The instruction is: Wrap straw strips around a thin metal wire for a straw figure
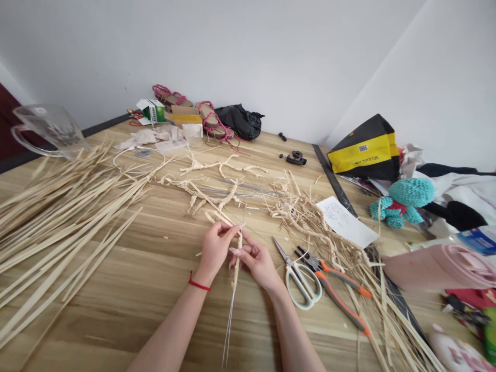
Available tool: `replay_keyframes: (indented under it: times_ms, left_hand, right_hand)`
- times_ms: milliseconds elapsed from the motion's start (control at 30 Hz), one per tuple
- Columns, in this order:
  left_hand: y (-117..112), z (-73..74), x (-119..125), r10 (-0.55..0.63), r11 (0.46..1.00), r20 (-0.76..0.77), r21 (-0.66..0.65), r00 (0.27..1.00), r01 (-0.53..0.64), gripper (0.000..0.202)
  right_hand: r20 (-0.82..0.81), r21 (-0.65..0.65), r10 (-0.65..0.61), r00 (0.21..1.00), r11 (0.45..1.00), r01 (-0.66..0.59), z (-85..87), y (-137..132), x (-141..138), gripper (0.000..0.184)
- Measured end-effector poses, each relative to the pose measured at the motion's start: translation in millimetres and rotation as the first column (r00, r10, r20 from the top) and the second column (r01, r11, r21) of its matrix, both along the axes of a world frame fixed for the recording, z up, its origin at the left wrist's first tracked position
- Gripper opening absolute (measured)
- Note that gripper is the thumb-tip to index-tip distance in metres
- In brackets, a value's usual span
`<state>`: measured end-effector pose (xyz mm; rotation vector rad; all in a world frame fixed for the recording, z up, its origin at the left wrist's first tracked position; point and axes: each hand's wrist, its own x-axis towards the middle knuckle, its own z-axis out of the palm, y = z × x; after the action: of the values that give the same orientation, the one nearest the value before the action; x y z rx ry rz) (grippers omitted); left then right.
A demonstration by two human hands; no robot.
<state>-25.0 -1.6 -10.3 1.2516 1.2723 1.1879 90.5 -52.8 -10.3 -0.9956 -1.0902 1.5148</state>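
Observation:
My left hand (215, 247), with a red string on its wrist, pinches the top of a thin wire stem (234, 276) partly wrapped in pale straw. My right hand (256, 260) grips the same wrapped stem just below, fingers curled round it. The bare wire ends run down toward me. Both hands hover low over the wooden table (127, 289). Finished straw-wrapped branch shapes (209, 194) lie just beyond my hands.
A big fan of long straw strips (65, 217) covers the left. White-handled scissors (298, 276) and orange-handled pliers (335, 289) lie right of my hands, by a straw tangle (321, 227) and a paper note (346, 221). A teal knitted toy (405, 201), yellow-black bag (364, 147), glass jug (50, 129).

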Motion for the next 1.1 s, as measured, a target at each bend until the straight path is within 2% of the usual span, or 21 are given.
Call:
replay_keyframes:
  times_ms: [167,400,600,733,967,1100]
  left_hand:
    - [0.7,-2.2,0.3,0.029,0.999,-0.049,0.029,0.998,-0.028,0.027]
    - [5.2,-4.0,-4.8,0.015,0.997,-0.103,0.083,0.995,-0.006,0.030]
    - [9.6,-3.0,-9.2,-0.054,0.998,-0.060,0.040,0.997,0.056,0.029]
    - [9.2,-3.0,-7.4,-0.036,0.998,-0.050,0.048,0.998,0.038,0.030]
    - [8.3,-2.5,-7.6,-0.029,0.998,0.015,-0.047,0.999,0.030,0.029]
    - [9.0,-2.3,-6.9,-0.021,0.999,-0.007,-0.035,1.000,0.020,0.029]
  right_hand:
    - [0.005,0.001,0.016,1.000,1.000,-0.016,1.0,0.2,0.1,0.065]
    - [-0.004,-0.013,-0.002,1.000,1.000,0.002,-0.1,0.3,0.0,0.068]
    - [-0.016,-0.017,-0.001,1.000,1.000,0.000,-0.2,0.6,0.8,0.066]
    - [-0.025,-0.023,-0.005,1.000,1.000,0.005,-0.3,0.5,0.7,0.067]
    - [-0.038,-0.015,0.002,0.999,1.000,-0.002,-2.6,0.4,0.9,0.065]
    - [-0.039,-0.031,-0.003,0.999,1.000,0.002,-2.8,0.7,0.8,0.067]
